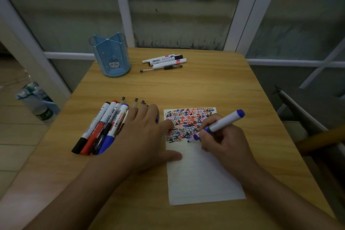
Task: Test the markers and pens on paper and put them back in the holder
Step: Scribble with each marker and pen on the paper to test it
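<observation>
A person sits at a small wooden table (pixel 196 87) with a smooth, pale grain and rounded corners. A white sheet of paper (pixel 201 173) lies lengthwise in front of them; its far third is densely covered in short black, red and blue strokes, while the near part is bare.

The right hand (pixel 225 147) has its fingers curled round a blue marker (pixel 222 122), a smooth white plastic cylinder with a blue end. The grip sits low on the barrel, close to the writing tip. The marker's long axis slants: its tip points down and to the left, meeting the paper at the near edge of the scribbles, and its blue back end rises up and to the right, clear of the hand.

The left hand (pixel 147 134) lies flat with fingers straight and spread. Its thumb and forefinger press on the paper's left edge, and its other fingers rest on a loose bundle of markers and pens (pixel 100 127), round barrels with black, red and blue caps, lying side by side and pointing diagonally away.

At the table's far left stands a translucent blue plastic holder (pixel 112 56), upright, divided into compartments, with a small cartoon face on its front. To its right, well apart from the hands, a second small group of pens (pixel 163 62) lies nearly crosswise.
</observation>
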A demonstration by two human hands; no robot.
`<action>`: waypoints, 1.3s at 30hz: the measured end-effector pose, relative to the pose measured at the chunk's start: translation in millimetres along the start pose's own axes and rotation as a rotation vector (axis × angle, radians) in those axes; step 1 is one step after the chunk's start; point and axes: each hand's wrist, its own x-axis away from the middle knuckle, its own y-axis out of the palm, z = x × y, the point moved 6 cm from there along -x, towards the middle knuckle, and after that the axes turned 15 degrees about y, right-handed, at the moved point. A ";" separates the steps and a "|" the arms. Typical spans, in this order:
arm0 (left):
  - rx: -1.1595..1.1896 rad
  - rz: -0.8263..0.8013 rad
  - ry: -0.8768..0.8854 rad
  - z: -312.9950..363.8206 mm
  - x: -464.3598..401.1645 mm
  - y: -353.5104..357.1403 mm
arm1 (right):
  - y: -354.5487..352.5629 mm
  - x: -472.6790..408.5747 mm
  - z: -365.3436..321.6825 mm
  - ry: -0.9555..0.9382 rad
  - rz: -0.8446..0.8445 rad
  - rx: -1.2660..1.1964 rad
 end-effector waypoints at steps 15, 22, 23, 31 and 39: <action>0.001 -0.001 0.034 1.2 -1.7 -2.2 | -28.1 -7.0 -11.6 0.175 -0.021 -0.306; 0.328 0.380 0.026 -5.9 -1.9 -23.3 | -44.9 -8.1 -17.4 0.292 -0.013 -0.582; 0.360 0.409 0.044 -4.7 -2.3 -28.7 | -44.1 -7.7 -17.9 0.286 -0.021 -0.582; 0.518 0.494 0.153 -1.3 3.3 -30.1 | -31.6 -2.5 -25.3 0.234 -0.081 -0.542; 0.514 0.484 0.181 -1.0 -0.7 -27.6 | -22.5 -4.9 -27.2 0.237 -0.086 -0.488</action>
